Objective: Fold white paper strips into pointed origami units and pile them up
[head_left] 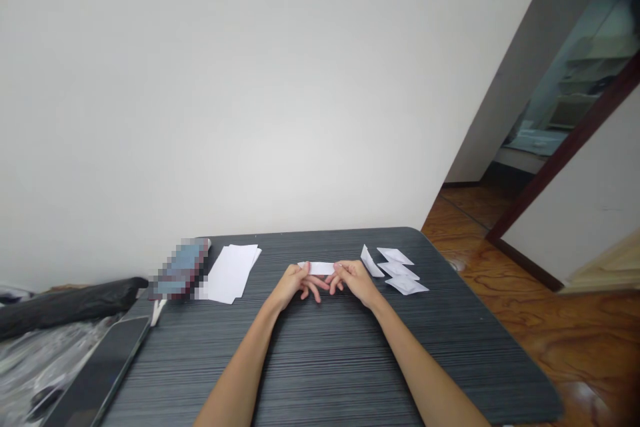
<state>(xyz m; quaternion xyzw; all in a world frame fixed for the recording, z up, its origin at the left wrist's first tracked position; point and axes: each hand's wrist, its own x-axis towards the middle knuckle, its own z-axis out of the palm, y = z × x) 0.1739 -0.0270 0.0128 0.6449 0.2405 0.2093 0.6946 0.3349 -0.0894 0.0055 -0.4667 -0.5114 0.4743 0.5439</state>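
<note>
A narrow folded strip of white paper (321, 268) is stretched level between my two hands, above the middle of the dark table. My left hand (299, 282) pinches its left end with thumb and index finger, the other fingers spread below. At the right end my right hand (349, 278) pinches it in the same way. Just right of that hand lie several folded white paper pieces (399, 271) with pointed ends, one of them (371, 261) set apart at an angle. A stack of flat white paper sheets (233, 273) rests farther left.
The dark wood-grain table (330, 360) stands against a white wall (300, 93). On its left are a blurred-out phone-like object (184, 269) and a dark-screened device (103, 373). Beyond the left edge lie a black rolled bundle (75, 307) and clear plastic (55, 353).
</note>
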